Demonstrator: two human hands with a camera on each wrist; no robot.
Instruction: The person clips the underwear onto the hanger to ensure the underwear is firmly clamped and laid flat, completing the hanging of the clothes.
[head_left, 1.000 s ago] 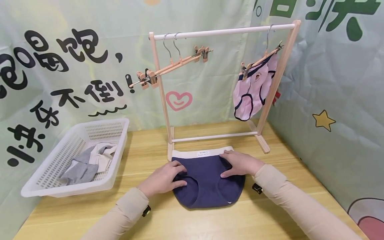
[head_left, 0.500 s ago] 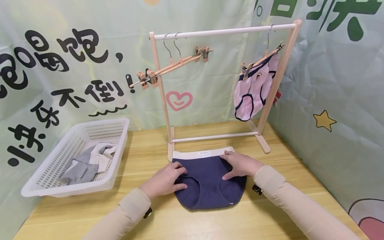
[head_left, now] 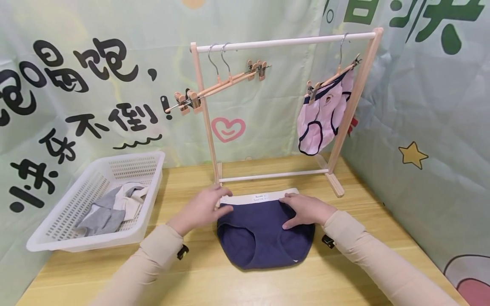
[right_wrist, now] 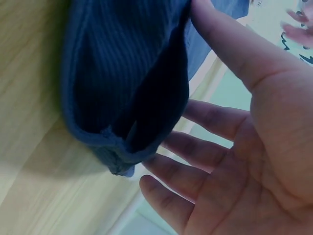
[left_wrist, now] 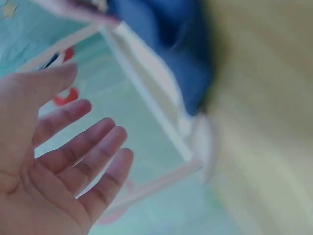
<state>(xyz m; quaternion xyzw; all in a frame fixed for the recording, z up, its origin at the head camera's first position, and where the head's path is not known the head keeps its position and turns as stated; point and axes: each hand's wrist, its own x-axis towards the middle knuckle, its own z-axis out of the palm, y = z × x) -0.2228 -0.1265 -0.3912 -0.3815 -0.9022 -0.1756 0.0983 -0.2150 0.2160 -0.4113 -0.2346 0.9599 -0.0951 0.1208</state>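
A pair of navy underpants [head_left: 268, 233] with a white waistband lies spread on the table, waistband toward the rack. My left hand [head_left: 199, 210] hovers beside its upper left corner, fingers loosely spread. In the left wrist view that hand [left_wrist: 29, 196] holds nothing, and the blurred navy cloth [left_wrist: 181, 49] is beyond the fingertips. My right hand [head_left: 310, 209] rests on the right side of the underpants, index finger at the waistband and thumb by the leg opening. The right wrist view shows its extended fingers [right_wrist: 190, 149] along the cloth's side edge.
A wooden rack [head_left: 206, 127] stands behind the underpants. Two clip hangers [head_left: 226, 85] hang at its left, and pink underpants [head_left: 317, 119] hang clipped at its right. A white basket [head_left: 95, 244] with grey and cream cloth [head_left: 111, 208] sits on the left.
My left hand has come off the left side of the navy underpants and moved up toward the waistband corner. The right hand stays nearly where it was; the underpants have barely shifted.
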